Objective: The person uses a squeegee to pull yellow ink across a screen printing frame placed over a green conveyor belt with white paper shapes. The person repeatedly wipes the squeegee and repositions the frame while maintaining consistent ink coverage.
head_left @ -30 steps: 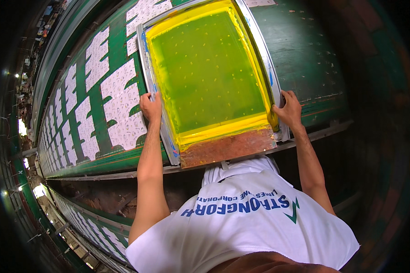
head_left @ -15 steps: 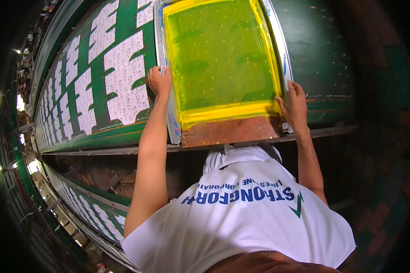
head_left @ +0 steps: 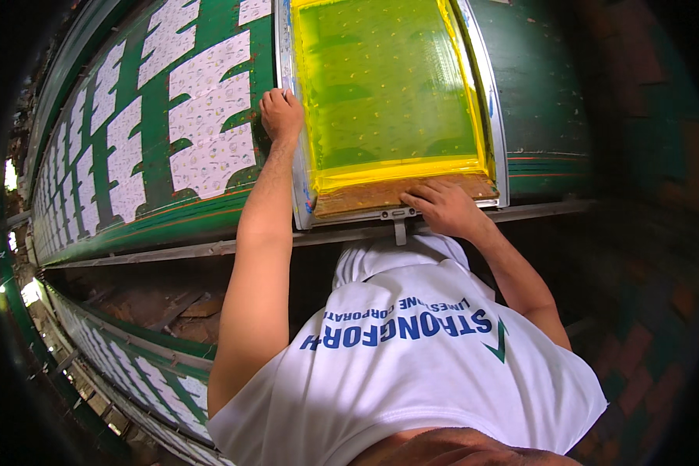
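Observation:
A screen-printing frame [head_left: 499, 147] with pale metal sides and a yellow-green mesh [head_left: 388, 101] lies across the green table. My left hand [head_left: 282, 114] is closed around its left side bar, fingertips curled over the top. Along the frame's near end runs a brown, wood-like strip [head_left: 349, 197]. On that strip lies my right hand [head_left: 446, 206], its fingers stretched over the surface and slightly apart. Just below, a metal catch [head_left: 398, 221] shows at the middle of the frame's near edge. Through the mesh, darker shapes show faintly.
White printed cut pieces [head_left: 213, 116] lie in rows on the green table [head_left: 547, 109], left of the frame. A metal rail [head_left: 151, 255] follows the near table edge. Behind me at lower left stands another table with similar white pieces [head_left: 159, 380].
My right hand has left the frame's right side and moved left onto the brown strip. My left hand stays on the left bar. The metal catch shows more fully.

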The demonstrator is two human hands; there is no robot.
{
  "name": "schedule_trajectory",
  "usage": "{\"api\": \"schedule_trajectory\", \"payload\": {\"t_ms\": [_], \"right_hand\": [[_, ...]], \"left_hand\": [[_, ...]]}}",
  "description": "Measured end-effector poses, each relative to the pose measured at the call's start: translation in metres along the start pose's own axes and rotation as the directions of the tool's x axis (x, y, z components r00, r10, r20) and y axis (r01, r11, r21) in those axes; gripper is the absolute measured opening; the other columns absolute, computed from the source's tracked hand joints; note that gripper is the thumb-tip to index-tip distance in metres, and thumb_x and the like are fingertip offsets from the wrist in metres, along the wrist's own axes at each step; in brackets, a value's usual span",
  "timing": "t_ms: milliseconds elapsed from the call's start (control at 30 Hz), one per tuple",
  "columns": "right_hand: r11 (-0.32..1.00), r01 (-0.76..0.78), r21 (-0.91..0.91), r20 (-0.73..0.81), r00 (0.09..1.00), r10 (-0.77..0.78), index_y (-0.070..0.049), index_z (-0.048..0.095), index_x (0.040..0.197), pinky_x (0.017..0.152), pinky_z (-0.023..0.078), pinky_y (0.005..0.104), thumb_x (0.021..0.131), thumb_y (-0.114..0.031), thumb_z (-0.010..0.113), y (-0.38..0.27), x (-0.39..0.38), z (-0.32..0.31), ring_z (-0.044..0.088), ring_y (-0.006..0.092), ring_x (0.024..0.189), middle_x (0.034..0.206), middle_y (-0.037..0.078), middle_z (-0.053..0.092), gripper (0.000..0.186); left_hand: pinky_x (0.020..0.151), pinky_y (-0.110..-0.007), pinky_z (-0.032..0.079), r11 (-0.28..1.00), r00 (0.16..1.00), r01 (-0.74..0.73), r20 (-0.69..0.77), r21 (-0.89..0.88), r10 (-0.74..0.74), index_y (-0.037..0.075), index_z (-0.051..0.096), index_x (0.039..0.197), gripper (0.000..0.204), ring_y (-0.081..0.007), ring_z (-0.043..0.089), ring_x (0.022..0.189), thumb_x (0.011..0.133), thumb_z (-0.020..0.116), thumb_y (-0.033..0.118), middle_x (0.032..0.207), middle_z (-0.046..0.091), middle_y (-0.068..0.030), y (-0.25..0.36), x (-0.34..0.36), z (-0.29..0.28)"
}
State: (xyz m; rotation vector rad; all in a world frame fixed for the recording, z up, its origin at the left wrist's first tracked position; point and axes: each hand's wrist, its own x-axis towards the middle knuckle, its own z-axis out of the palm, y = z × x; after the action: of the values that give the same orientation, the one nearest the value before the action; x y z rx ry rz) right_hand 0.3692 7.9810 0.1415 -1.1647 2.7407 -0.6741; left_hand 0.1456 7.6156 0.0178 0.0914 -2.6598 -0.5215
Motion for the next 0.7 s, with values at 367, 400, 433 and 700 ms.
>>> {"api": "schedule_trajectory", "payload": {"t_ms": [367,400,433,700], "right_hand": [[0.924,-0.339,-0.178,-0.154,0.937,0.314,-0.014,0.069,0.122,0.085,0.057,0.0419,0.080,-0.009,0.074,-0.009,0.033,0.040,0.070,0.0289,0.102,0.113,0.007,0.071,0.043],[0.914,-0.363,-0.180,-0.186,0.925,0.331,-0.014,0.071,0.118,0.084,0.057,0.0418,0.081,-0.009,0.074,-0.002,0.041,0.043,0.071,0.0286,0.100,0.112,0.005,0.072,0.038],[0.921,-0.349,-0.172,-0.265,0.917,0.298,-0.014,0.071,0.114,0.081,0.057,0.0426,0.083,-0.010,0.073,0.010,0.053,0.043,0.071,0.0299,0.095,0.107,0.007,0.072,0.032],[0.858,-0.455,-0.241,-0.199,0.888,0.415,-0.015,0.075,0.102,0.075,0.060,0.0466,0.085,-0.017,0.070,0.160,0.210,0.004,0.073,0.0344,0.092,0.097,0.013,0.073,0.018]], "left_hand": [[0.092,-0.051,0.048,0.998,1.000,0.018,-0.010,-0.061,-0.019,0.004,0.061,0.101,0.016,-0.0392,0.057,0.104,0.100,0.060,0.020,0.106,0.061,-0.0175,-0.004,0.001,0.004],[0.092,-0.052,0.048,0.998,1.000,0.025,-0.014,-0.065,-0.026,0.004,0.061,0.101,0.015,-0.0395,0.057,0.104,0.100,0.059,0.019,0.106,0.061,-0.0177,-0.005,0.002,0.005],[0.092,-0.052,0.047,0.997,0.999,0.021,-0.024,-0.069,-0.022,0.004,0.061,0.100,0.015,-0.0398,0.057,0.104,0.100,0.059,0.018,0.105,0.062,-0.0179,-0.004,0.002,0.005],[0.092,-0.050,0.047,0.996,0.998,0.046,0.035,0.081,-0.049,0.003,0.060,0.100,0.010,-0.0384,0.057,0.102,0.100,0.056,0.013,0.104,0.061,-0.0171,0.002,0.005,0.000]]}}
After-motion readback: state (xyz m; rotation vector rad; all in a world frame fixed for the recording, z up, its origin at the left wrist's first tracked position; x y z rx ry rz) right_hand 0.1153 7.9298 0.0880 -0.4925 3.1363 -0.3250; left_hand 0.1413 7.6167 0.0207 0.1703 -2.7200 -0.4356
